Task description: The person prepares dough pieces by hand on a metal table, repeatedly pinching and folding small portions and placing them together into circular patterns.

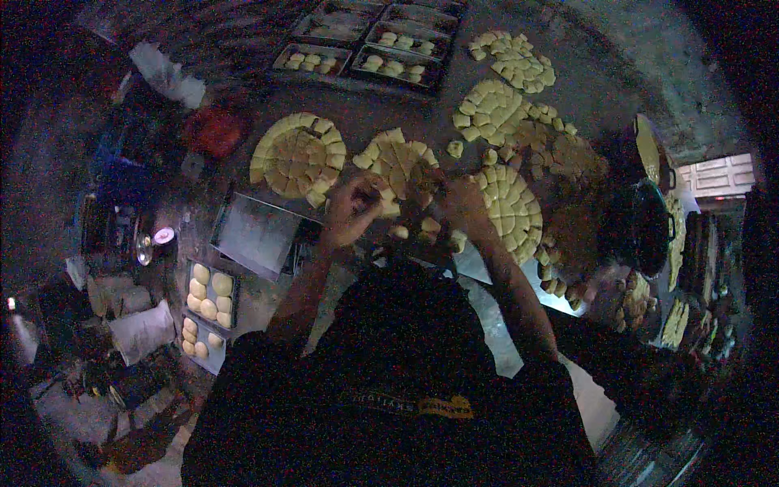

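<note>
My left hand is curled over the table's near edge, with its fingers closed beside a pale dough piece. What it grips, if anything, is too dark to make out. My right hand reaches in from the other side, its fingers in shadow and blurred. Between and beyond both hands lies a round of dough cut into pieces, broken at its near side. Several loose dough pieces sit close to my body. Another cut dough round lies to the left, and one more rests against my right forearm.
Dark baking trays with dough balls stand at the far side. More cut dough spreads at the far right. An empty metal tray is left of me, above trays of dough balls. Dark pans stand right.
</note>
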### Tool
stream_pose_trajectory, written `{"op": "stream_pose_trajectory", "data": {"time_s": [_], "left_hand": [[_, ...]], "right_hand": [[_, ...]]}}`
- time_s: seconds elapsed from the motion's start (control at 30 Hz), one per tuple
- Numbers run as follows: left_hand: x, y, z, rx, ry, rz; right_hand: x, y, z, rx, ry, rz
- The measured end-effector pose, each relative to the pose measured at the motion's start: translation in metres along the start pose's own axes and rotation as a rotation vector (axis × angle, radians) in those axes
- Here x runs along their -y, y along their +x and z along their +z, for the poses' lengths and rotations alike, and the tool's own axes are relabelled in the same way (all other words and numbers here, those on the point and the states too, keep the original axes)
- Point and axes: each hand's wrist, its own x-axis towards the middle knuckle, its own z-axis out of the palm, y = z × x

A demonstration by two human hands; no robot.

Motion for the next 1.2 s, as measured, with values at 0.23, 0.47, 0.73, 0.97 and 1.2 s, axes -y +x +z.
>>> {"op": "stream_pose_trajectory", "data": {"time_s": [0.23,0.47,0.73,0.97,1.2], "left_hand": [[-0.005,0.106,0.011,-0.171,0.460,0.272],[0.039,0.069,0.091,0.350,0.511,0.162],[-0.055,0.047,0.138,0.427,-0.101,-0.409],[-0.114,0.007,0.210,0.552,-0.247,-0.257],[-0.145,0.003,0.224,0.695,0.175,0.346]], "right_hand": [[0.001,-0.016,0.054,0.014,0.036,0.106],[0.003,-0.044,-0.043,0.079,0.676,0.269],[0.028,-0.172,-0.118,-0.468,1.188,0.572],[0.077,-0.183,-0.134,-0.753,0.226,0.615],[0.076,-0.222,-0.128,-0.874,0.800,0.821]]}}
